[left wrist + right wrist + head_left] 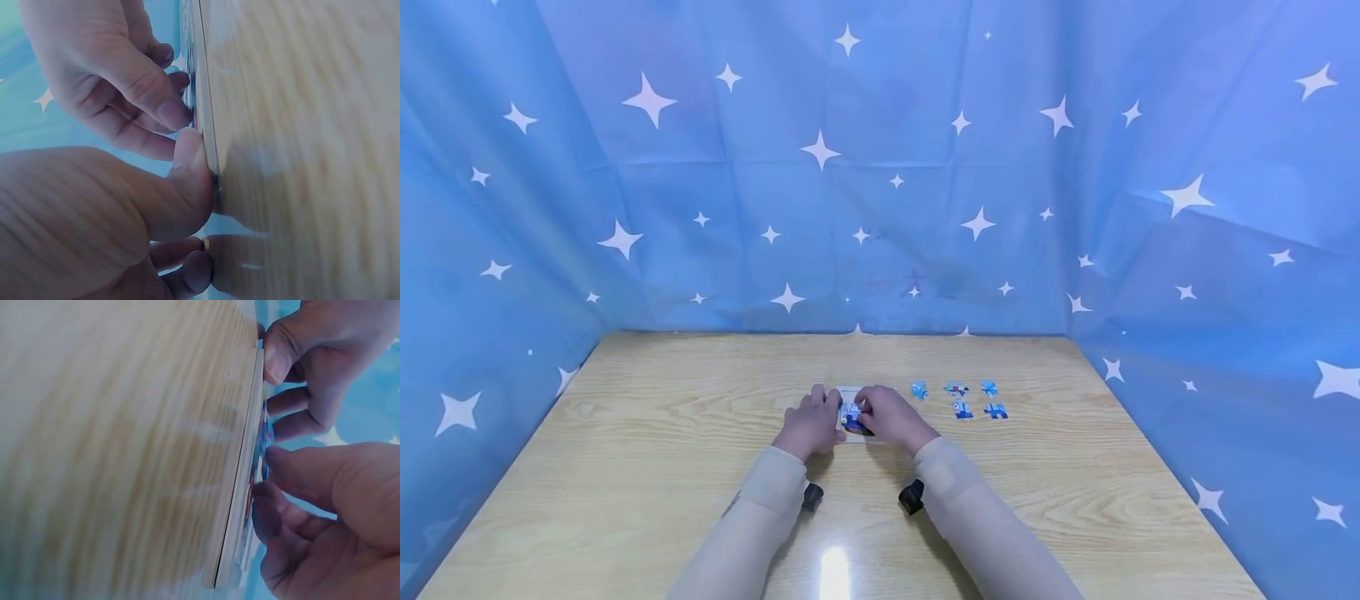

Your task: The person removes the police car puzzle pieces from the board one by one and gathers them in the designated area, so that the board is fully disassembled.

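Note:
A small puzzle board (880, 439) with a pale rim lies flat on the table, partly hidden under both hands. My left hand (808, 423) grips its left side, the thumb pressing the near corner and the fingers at the far part. Over the middle of the board, my right hand (891, 414) pinches a blue jigsaw piece (267, 434) between thumb and fingers. That piece sits slightly raised against the board (234, 519) in the right wrist view. Blue picture parts show inside the frame; the fingers cover much of the rest.
Several loose blue jigsaw pieces lie right of the board, among them a fish-like one (919, 390) nearest to it and another piece (996, 411) farther right. The wooden table (647, 467) meets a blue star-patterned curtain (880, 208) at the back and sides.

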Motion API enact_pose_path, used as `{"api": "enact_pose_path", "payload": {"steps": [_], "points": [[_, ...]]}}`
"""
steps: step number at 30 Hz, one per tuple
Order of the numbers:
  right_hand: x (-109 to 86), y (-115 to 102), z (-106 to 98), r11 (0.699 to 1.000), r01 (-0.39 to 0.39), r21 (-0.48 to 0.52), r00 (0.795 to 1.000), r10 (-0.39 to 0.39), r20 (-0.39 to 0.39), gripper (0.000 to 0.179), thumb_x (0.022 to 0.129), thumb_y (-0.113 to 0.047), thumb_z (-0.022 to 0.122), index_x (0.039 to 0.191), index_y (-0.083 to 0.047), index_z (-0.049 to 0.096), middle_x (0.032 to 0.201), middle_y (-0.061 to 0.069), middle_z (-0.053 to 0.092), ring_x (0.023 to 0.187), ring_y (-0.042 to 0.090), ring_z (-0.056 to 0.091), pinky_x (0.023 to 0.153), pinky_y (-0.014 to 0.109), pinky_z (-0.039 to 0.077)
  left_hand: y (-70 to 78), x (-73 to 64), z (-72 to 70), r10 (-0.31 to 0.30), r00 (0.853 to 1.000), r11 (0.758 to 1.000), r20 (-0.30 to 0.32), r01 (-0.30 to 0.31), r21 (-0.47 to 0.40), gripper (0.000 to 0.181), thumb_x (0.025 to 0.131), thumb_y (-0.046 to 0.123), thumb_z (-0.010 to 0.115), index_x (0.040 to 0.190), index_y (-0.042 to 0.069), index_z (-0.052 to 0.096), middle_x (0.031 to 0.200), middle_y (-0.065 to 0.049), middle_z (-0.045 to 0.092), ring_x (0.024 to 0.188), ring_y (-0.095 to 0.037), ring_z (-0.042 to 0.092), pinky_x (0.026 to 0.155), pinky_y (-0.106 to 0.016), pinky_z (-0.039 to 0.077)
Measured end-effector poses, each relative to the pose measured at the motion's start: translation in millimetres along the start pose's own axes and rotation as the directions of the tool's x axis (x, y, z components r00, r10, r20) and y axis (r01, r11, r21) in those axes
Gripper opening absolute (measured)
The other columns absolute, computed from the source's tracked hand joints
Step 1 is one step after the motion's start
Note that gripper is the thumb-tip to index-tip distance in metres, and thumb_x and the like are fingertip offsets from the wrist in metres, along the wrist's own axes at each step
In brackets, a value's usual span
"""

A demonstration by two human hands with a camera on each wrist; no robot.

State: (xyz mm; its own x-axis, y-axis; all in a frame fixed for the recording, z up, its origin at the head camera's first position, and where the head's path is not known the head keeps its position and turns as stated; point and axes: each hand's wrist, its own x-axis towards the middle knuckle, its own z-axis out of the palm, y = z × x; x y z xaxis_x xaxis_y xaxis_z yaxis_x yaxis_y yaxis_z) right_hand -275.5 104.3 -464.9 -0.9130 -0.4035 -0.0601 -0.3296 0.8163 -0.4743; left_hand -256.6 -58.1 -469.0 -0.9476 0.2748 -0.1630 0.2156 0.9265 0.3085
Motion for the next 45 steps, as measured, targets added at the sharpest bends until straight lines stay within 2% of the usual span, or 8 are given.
{"api": "enact_pose_path", "payload": {"steps": [9,16,20,25,29,33,38,45], "points": [[3.9,-5,1,1.000,-0.008,0.027,1.000,0.009,-0.026,0.025,0.094,-0.002,0.070,0.119,0.001,0.066,0.104,0.010,0.065,0.098,0.024,0.064,0.087,0.039,0.053,-4.7,1.6,0.5,0.001,1.000,1.000,-0.016,-0.001,0.008,0.055,0.095,0.035,0.071,0.137,0.008,0.047,0.115,-0.013,0.041,0.095,-0.026,0.049,0.079,-0.052,0.046],[3.0,-2,1,0.999,-0.002,0.037,0.999,0.003,-0.047,0.024,0.094,-0.004,0.072,0.117,0.002,0.068,0.106,0.012,0.067,0.100,0.026,0.065,0.088,0.040,0.054,-1.5,0.6,0.9,0.014,1.000,1.000,-0.020,-0.014,0.003,0.058,0.094,0.036,0.073,0.137,0.008,0.047,0.116,-0.013,0.042,0.095,-0.026,0.050,0.080,-0.052,0.047],[0.7,1,-1,1.000,0.021,0.018,0.999,-0.020,-0.036,0.027,0.095,-0.003,0.071,0.121,0.002,0.069,0.106,0.013,0.068,0.101,0.027,0.066,0.089,0.042,0.054,1.4,2.0,0.9,0.013,1.000,1.000,-0.010,-0.013,0.009,0.059,0.094,0.037,0.073,0.139,0.008,0.047,0.117,-0.013,0.042,0.096,-0.025,0.050,0.082,-0.052,0.047],[1.7,4,-7,0.997,0.070,-0.026,0.995,-0.072,-0.066,0.024,0.094,-0.002,0.071,0.118,-0.001,0.072,0.105,0.013,0.069,0.099,0.027,0.066,0.088,0.042,0.054,4.8,7.4,-3.0,0.007,1.000,1.000,-0.022,-0.007,0.018,0.062,0.094,0.039,0.072,0.139,0.006,0.045,0.117,-0.012,0.042,0.097,-0.025,0.049,0.082,-0.051,0.047],[1.5,1,-7,0.998,0.059,-0.030,0.996,-0.061,-0.067,0.024,0.094,-0.003,0.071,0.118,-0.001,0.073,0.107,0.014,0.070,0.100,0.027,0.067,0.087,0.042,0.055,4.8,9.6,-2.2,-0.003,1.000,1.000,-0.011,0.003,0.022,0.062,0.094,0.038,0.072,0.139,0.005,0.044,0.116,-0.012,0.041,0.098,-0.025,0.049,0.083,-0.052,0.046],[0.3,-2,-5,0.997,0.056,-0.051,0.997,-0.059,-0.058,0.014,0.096,-0.006,0.071,0.109,-0.005,0.075,0.095,0.008,0.069,0.085,0.021,0.065,0.077,0.036,0.054,3.2,9.1,1.1,-0.009,1.000,1.000,-0.003,0.009,0.020,0.060,0.094,0.037,0.072,0.137,0.005,0.045,0.115,-0.012,0.041,0.097,-0.025,0.048,0.082,-0.051,0.046],[2.2,-4,-4,0.993,0.086,-0.084,0.995,-0.090,-0.040,0.004,0.097,-0.008,0.069,0.097,-0.009,0.073,0.080,0.001,0.060,0.070,0.015,0.051,0.065,0.032,0.044,0.2,8.5,2.1,-0.019,1.000,1.000,-0.006,0.019,0.018,0.061,0.094,0.038,0.073,0.138,0.005,0.045,0.118,-0.013,0.042,0.100,-0.025,0.050,0.085,-0.053,0.046],[0.5,-7,-2,0.990,0.080,-0.118,0.996,-0.083,-0.023,0.016,0.098,-0.009,0.068,0.112,-0.006,0.074,0.087,0.004,0.059,0.075,0.016,0.052,0.070,0.034,0.047,-3.1,4.7,2.6,-0.021,1.000,1.000,0.004,0.021,0.009,0.064,0.094,0.038,0.072,0.141,0.005,0.043,0.121,-0.014,0.042,0.104,-0.026,0.051,0.087,-0.055,0.046]]}}
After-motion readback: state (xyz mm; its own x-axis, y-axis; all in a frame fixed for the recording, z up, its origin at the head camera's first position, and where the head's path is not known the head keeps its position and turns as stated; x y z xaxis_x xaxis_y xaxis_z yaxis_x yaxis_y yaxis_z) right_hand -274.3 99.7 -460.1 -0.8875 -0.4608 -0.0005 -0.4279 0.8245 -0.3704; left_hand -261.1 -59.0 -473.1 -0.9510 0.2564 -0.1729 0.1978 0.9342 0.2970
